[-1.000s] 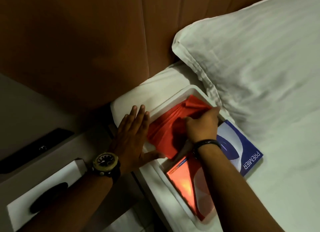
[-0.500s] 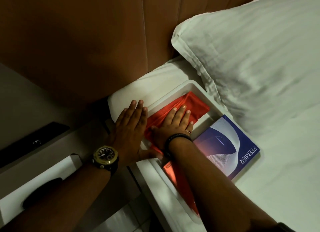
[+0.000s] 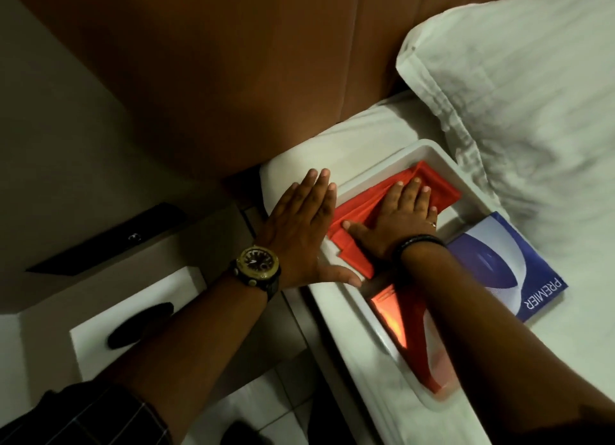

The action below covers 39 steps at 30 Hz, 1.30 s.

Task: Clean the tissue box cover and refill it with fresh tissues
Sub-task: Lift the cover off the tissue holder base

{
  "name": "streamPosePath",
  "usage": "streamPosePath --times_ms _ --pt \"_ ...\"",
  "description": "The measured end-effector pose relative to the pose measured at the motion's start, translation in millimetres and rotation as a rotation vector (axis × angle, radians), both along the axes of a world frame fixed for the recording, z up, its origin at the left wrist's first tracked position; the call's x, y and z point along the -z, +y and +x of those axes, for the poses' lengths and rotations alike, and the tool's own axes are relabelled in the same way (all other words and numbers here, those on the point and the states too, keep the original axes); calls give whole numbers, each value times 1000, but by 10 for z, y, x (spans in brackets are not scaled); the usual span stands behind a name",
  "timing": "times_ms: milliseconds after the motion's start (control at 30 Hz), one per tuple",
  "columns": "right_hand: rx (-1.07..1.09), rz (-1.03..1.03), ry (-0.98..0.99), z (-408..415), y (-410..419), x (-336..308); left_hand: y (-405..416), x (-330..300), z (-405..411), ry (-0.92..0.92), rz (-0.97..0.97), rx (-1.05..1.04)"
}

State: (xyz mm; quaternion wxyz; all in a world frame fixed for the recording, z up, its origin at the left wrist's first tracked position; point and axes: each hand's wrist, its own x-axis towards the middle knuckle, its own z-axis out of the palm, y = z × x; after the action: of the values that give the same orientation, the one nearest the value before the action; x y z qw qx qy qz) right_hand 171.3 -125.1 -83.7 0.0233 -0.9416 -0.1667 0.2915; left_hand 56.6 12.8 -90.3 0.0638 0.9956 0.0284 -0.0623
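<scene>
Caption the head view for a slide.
Right hand presses red cloth inside white cover; left hand steadies its edge.

I am looking down into a bedroom, likely a hotel room: a bed point(image 3: 499, 361) made with white sheets, a plump white pillow point(image 3: 519, 105), a padded brown headboard point(image 3: 233, 78), and a nightstand point(image 3: 166, 261) beside it.

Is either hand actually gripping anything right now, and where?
Nothing is gripped. The right hand presses flat on the red cloth inside the white cover; the left hand rests flat on its outer wall.
</scene>
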Motion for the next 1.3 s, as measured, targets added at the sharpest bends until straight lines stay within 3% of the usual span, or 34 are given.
streamPosePath --times_ms 167,267,333,433,533,667,833,933,1167,1300 --pt "100 469 -174 -221 83 -473 500 17 -605 47 -86 -271" --pt "25 707 -291 -757 404 -698 725 74 -1285 70 -285 -565" --pt "-23 811 -229 -1196 685 -698 794 79 -1797 47 -451 -826" --pt "20 825 84 -1748 1050 -440 909 132 -2542 -44 -626 -1213" --pt "268 719 421 -2216 1327 -4 1130 370 -3290 23 -610 -1456" --pt "355 569 492 -2633 1586 607 1335 688 -3886 -22 -814 -1736" --pt "287 471 411 -2828 1849 1347 1571 1175 -4048 -98 -1082 -1782" --pt "322 483 376 -2826 1916 1601 1634 1443 -4037 -111 -1139 -1803" --pt "305 580 279 -2841 1910 1784 1672 1661 -4126 -250 -1350 -1852" --pt "290 597 325 -2842 1925 1736 1704 1634 -4117 -239 -1341 -1826"
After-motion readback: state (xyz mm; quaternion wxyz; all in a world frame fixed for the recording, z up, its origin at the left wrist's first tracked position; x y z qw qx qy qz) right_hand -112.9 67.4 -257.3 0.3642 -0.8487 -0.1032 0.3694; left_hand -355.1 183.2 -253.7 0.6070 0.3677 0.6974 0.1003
